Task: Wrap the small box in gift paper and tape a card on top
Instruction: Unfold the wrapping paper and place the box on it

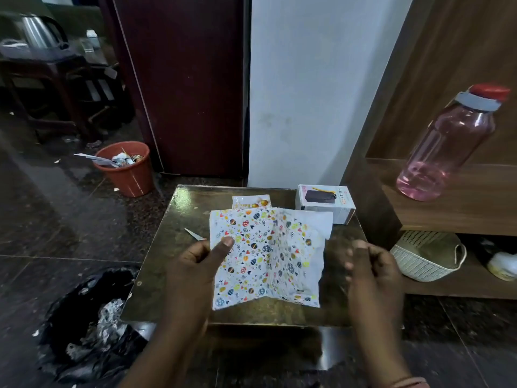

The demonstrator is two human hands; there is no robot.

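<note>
Head: gift paper (265, 259) under left thumb (223, 245)

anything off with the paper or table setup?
Gift paper is creased down the middle, its right edge ragged. Left hand pinches its left edge. Box sits unwrapped at the table's far right corner.

creased matt printed gift paper (265, 256) over glossy, scuffed table (167, 261); smooth cardboard small box (326, 201); clear pink plastic bottle (447, 144).
</note>
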